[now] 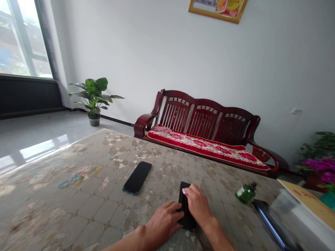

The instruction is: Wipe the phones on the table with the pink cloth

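A black smartphone (pixel 185 217) lies flat on the patterned tablecloth in front of me. My left hand (pixel 165 219) rests along its left edge, fingers bent against it and holding it down. Over the phone's upper part, my right hand (pixel 196 200) is closed in a pinch. A small whitish thing (pixel 184 191) shows at its fingertips, too little visible to name. Farther left, a second dark smartphone (pixel 137 177) lies screen up, apart from both hands.
Several coloured rings or bands (pixel 75 178) lie on the table (pixel 96 205) at left. On the right stand a green bottle (pixel 246 192), a dark blue-edged object (pixel 272 223) and a pale box (pixel 309 209). Behind is a wooden bench (pixel 204 118); a potted plant (pixel 94 101) stands left of it.
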`<state>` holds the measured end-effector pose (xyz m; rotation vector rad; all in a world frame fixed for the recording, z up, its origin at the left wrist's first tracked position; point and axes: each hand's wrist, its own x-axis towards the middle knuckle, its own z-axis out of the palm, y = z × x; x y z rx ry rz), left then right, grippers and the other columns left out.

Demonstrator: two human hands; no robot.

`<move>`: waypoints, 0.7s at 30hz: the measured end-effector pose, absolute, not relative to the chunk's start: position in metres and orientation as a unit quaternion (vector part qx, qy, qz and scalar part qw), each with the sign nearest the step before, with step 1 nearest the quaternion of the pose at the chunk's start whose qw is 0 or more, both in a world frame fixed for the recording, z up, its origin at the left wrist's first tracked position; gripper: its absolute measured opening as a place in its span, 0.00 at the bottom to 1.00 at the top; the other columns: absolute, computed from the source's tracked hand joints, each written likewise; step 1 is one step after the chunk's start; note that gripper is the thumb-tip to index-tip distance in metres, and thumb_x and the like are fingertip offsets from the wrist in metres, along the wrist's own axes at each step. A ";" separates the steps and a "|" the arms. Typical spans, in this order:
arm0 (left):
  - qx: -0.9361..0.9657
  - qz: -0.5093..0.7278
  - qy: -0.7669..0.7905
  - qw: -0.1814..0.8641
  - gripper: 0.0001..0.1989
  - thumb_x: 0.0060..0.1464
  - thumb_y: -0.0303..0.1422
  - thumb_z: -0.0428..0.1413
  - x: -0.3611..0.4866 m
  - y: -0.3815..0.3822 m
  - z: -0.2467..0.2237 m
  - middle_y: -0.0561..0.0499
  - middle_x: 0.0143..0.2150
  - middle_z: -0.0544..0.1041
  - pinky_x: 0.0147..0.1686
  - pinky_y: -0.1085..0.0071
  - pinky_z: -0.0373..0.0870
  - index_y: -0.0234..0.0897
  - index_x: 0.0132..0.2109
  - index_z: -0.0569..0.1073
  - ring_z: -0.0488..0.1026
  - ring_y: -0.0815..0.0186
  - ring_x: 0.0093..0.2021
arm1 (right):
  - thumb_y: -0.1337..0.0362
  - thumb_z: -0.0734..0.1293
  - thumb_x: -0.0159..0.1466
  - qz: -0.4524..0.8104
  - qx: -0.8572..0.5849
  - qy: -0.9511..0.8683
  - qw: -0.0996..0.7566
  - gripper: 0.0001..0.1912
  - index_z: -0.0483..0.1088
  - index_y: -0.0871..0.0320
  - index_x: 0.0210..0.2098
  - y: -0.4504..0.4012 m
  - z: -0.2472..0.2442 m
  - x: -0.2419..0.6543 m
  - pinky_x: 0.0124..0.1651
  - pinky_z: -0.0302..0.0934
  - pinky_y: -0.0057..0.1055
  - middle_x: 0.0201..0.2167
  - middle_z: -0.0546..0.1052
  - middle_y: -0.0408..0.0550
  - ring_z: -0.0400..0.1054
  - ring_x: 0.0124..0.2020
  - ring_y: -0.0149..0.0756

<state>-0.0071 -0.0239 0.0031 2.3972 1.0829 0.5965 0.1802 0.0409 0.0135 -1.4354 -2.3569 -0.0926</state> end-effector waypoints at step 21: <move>0.874 0.209 0.389 0.202 0.14 0.61 0.33 0.54 -0.008 -0.024 0.004 0.49 0.58 0.71 0.57 0.64 0.65 0.45 0.54 0.72 0.69 0.57 0.55 | 0.70 0.57 0.67 -0.041 -0.552 -0.818 0.157 0.16 0.76 0.52 0.36 0.071 0.021 0.157 0.43 0.57 0.28 0.36 0.74 0.47 0.68 0.41 0.36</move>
